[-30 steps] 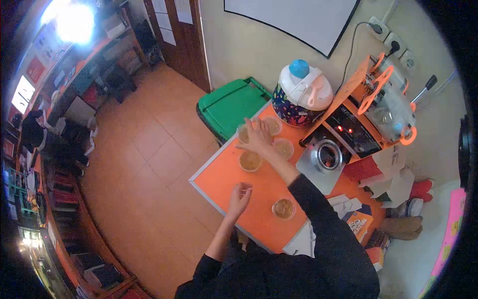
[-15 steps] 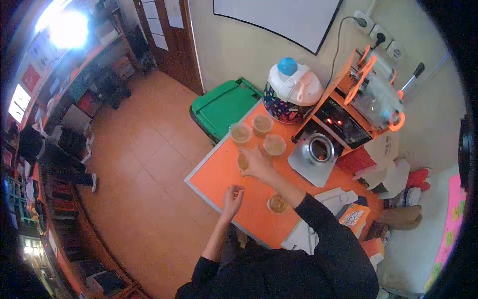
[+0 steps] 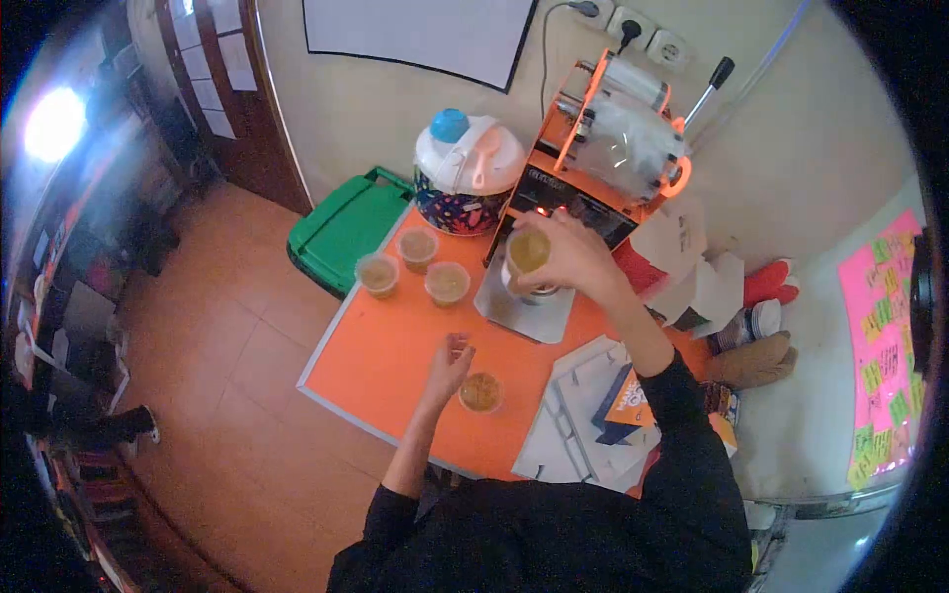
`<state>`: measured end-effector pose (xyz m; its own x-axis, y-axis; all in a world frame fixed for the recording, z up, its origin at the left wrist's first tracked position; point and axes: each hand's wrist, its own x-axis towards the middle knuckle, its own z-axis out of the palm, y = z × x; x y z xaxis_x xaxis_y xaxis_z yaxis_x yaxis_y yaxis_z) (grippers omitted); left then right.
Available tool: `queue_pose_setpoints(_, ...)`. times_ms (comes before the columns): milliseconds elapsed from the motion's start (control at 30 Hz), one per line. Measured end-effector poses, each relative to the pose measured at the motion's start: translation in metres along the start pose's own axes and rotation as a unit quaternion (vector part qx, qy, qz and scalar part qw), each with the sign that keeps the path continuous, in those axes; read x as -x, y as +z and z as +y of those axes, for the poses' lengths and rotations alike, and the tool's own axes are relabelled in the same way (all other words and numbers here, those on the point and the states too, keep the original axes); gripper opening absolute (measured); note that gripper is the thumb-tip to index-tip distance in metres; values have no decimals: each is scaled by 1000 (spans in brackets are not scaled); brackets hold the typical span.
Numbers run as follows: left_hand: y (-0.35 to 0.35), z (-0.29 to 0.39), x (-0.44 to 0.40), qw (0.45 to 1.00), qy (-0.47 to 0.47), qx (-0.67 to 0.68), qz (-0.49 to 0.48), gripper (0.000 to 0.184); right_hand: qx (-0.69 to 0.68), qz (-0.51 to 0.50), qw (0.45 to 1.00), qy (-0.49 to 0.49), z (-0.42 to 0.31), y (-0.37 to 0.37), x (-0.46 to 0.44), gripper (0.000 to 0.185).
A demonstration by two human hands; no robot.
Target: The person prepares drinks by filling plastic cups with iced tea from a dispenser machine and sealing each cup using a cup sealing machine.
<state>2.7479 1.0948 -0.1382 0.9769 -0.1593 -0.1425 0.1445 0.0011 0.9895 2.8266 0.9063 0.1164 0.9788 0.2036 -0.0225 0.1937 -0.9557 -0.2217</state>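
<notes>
My right hand (image 3: 578,259) is wrapped round a clear plastic cup (image 3: 527,251) of yellowish drink, holding it over the metal cup holder of the orange and black cup sealing machine (image 3: 573,193). Part of the holder is hidden behind cup and hand. My left hand (image 3: 450,371) hovers over the orange table (image 3: 395,381) with loosely bent fingers and nothing in them. Close to its right stands another filled plastic cup (image 3: 481,392). Farther back, three more filled cups form a group, the nearest cup (image 3: 447,285) being the rightmost.
A patterned round container with a white lid (image 3: 471,163) stands at the table's back. Beyond the left edge is a green lidded bin (image 3: 346,229). Flattened white cartons (image 3: 578,420) lie front right. The sealer's lever (image 3: 709,94) sticks up, and its cord runs to wall sockets.
My right hand has carried one cup from the group rightward to the sealing machine. My left hand stays over the table's front. The whole view has shifted to the right.
</notes>
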Motion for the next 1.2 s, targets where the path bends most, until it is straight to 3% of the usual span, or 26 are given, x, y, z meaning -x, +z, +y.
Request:
queue_pose_setpoints(67, 10, -1, -4, 999, -23, 22, -8, 35, 36, 48, 998, 13, 17, 5, -1, 76)
queue_pose_setpoints(233, 28, 10, -19, 996, -52, 52, -43, 41, 40, 15, 996, 81, 40, 27, -6, 84)
queue_pose_setpoints(333, 39, 17, -21, 986, -91, 103, -99, 39, 44, 62, 993, 91, 42, 34, -8, 84)
queue_pose_setpoints(400, 49, 10, -22, 955, -135, 250, -81, 36, 29, 18, 992, 117, 41, 32, -9, 83)
queue_pose_setpoints(433, 51, 5, -25, 955, -137, 249, -80, 36, 27, 17, 993, 117, 42, 34, -10, 83)
queue_pose_setpoints(500, 53, -5, -28, 935, -145, 300, -120, 54, 9, -17, 993, 120, 46, 42, -13, 84)
queue_pose_setpoints(533, 54, -5, -27, 935, -147, 301, -118, 54, 8, -19, 993, 120, 55, 53, -14, 84)
queue_pose_setpoints(600, 59, -2, -23, 947, -124, 280, -94, 51, -7, 91, 996, 4, 78, 82, -17, 91)
queue_pose_setpoints(833, 62, 16, -14, 947, -161, 271, -69, 50, 47, 87, 994, 46, 77, 97, -16, 93)
queue_pose_setpoints(900, 65, 16, -13, 946, -138, 285, -64, 49, 40, 45, 995, 79, 71, 90, -13, 90)
queue_pose_setpoints(1133, 72, 16, -9, 939, -110, 325, -40, 46, -7, 56, 998, 41, 78, 100, -4, 85)
queue_pose_setpoints(1200, 73, 18, -9, 942, -107, 316, -43, 62, 2, 88, 995, 46, 76, 102, 3, 83)
